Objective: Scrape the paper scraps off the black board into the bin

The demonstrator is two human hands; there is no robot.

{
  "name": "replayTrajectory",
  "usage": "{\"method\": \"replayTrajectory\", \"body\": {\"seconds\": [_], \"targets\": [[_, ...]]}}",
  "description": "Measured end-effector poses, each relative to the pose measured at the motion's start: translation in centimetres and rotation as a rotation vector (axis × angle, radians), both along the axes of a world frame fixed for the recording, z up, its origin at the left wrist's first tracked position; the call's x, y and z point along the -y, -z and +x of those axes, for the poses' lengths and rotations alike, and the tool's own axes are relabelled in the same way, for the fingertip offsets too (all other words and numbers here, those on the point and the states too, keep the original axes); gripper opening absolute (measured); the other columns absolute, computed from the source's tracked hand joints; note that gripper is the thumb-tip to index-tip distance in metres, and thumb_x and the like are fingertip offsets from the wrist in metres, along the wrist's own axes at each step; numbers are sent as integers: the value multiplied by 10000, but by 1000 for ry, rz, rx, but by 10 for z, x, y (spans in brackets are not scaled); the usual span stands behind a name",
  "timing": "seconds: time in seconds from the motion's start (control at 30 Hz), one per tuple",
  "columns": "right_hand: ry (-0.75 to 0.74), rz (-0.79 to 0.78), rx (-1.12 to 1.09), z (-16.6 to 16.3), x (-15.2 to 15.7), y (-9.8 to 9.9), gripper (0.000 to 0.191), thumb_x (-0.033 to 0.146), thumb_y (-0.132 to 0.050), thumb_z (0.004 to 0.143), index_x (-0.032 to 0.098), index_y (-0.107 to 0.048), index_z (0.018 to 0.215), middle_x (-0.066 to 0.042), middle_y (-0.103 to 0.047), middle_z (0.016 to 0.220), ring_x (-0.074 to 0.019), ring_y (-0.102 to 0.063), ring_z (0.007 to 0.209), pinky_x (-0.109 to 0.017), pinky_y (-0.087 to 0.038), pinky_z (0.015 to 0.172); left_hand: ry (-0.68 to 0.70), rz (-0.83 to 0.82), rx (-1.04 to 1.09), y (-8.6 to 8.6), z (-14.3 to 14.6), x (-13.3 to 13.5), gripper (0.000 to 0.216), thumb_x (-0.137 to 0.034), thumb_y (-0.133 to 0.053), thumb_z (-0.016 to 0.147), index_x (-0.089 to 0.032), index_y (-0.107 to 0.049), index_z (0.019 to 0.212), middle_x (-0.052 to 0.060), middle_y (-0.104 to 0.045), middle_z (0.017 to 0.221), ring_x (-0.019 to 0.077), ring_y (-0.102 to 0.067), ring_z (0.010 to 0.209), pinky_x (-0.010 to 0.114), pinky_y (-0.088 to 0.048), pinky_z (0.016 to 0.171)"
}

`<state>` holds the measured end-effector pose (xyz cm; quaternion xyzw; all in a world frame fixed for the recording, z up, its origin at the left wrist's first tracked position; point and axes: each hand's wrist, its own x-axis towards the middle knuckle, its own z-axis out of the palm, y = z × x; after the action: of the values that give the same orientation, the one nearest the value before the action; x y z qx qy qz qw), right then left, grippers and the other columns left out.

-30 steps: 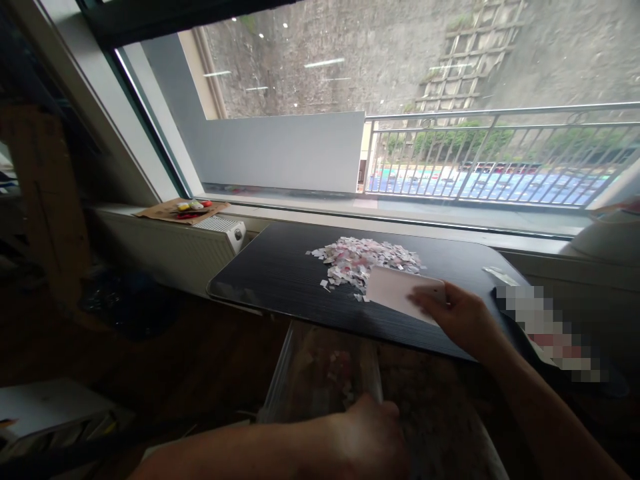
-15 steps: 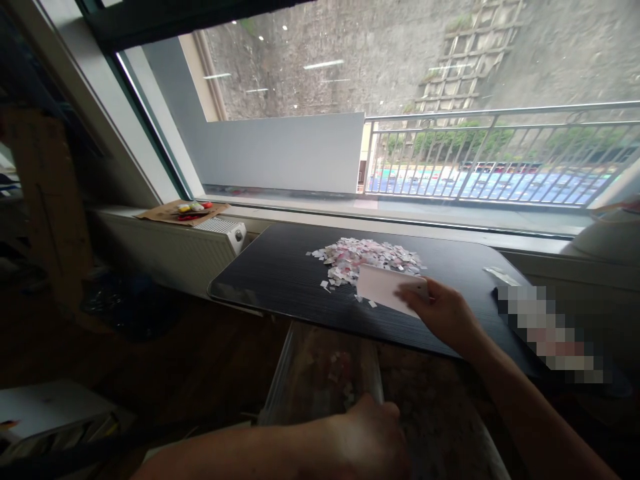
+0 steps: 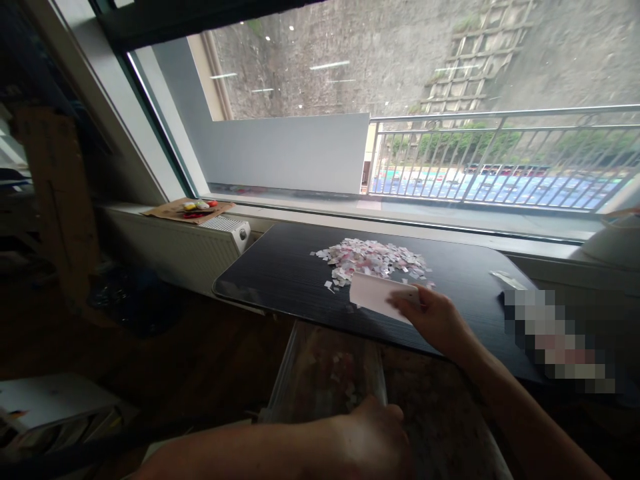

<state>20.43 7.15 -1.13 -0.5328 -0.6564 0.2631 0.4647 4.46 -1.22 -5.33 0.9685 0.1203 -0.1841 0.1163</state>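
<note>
In my right hand (image 3: 433, 315) is a flat white card-like piece (image 3: 377, 293), pinched at its right end and held tilted over the front of the dark table (image 3: 270, 280). Just behind it lies a heap of small white and pinkish paper scraps (image 3: 370, 253). Below the table's front edge stands a clear plastic bin (image 3: 295, 373) with more scraps (image 3: 340, 373) inside. My left hand (image 3: 377, 430) is closed at the bin's right side wall; its fingertips are hidden.
A radiator (image 3: 200, 250) stands to the left, with brown paper (image 3: 165, 210) and small coloured items on top. A large window and sill (image 3: 450, 230) lie behind the table. A blurred-out object (image 3: 555, 340) rests at the table's right end.
My right hand has drawn the white piece slightly left and nearer the table's front edge, away from the heap. The left hand stays at the bin. The view has shifted a little.
</note>
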Motion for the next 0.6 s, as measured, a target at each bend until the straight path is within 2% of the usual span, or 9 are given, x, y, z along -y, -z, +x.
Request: {"method": "replayTrajectory", "body": {"seconds": [0.13,0.23,0.4,0.5,0.6], "targets": [[-57,-53,-59,-2,7,4,408,581,-755,778,182,-787,859,-57,-759,745,-210,-664,668,-332,-560,614,9,-8,-49,-13,-2,0,199,-216,-778,687,-186,-624,563,47,-674,678,238,-587,763,325,-378,521],[-16,-98,-126,-2,11,4,461,637,-767,747,188,-788,849,-70,-775,776,-229,-692,706,-359,-585,662,45,19,11,-20,-6,0,211,-194,-754,718,-168,-622,556,55,-654,653,226,-605,752,319,-385,505],[-31,-192,-208,5,15,11,534,700,-788,687,195,-790,862,-82,-797,804,-248,-724,708,-381,-607,672,89,-15,-37,-31,-10,-2,240,-148,-686,765,-146,-577,550,52,-658,658,215,-634,758,293,-386,461],[-117,-244,-205,7,16,16,538,702,-798,679,198,-795,870,-89,-808,827,-255,-737,723,-378,-614,663,115,-3,-70,-39,-8,-4,299,-127,-653,795,-144,-523,527,49,-658,654,197,-636,750,296,-437,508],[-96,-220,-231,3,12,17,560,720,-792,673,198,-792,874,-88,-806,825,-250,-734,730,-375,-610,672,120,-16,-83,-43,-7,-4,372,-130,-668,792,-148,-445,495,44,-675,673,203,-649,782,295,-459,536]]}}
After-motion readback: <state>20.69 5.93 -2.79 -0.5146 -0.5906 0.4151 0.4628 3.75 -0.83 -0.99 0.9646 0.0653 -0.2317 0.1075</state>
